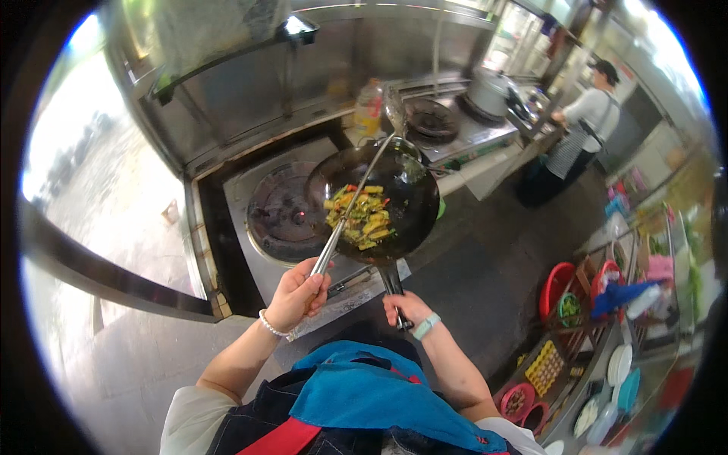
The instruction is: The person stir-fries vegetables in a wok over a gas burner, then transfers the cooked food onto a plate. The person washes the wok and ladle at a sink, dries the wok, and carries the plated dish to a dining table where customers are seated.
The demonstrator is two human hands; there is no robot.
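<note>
A dark wok [412,227] is held tilted in the air, with my right hand [408,310] closed around its black handle [391,281]. Green and yellow cut vegetables with red bits [364,219] lie on the wok's left side. My left hand [301,290] grips the metal handle of a long ladle [355,199], which crosses above the wok. The ladle's bowl end [395,111] is beyond the wok's far rim, near a metal pot partly hidden by the wok. Just left of the wok is the round burner [284,210] of the stove.
Beyond the wok are a plastic oil bottle [368,108], a second burner [432,120] and a lidded metal pot [488,94]. A person in an apron [588,125] stands at the back right. Shelves at right hold red basins [557,287], an egg tray [544,367] and white plates [619,364].
</note>
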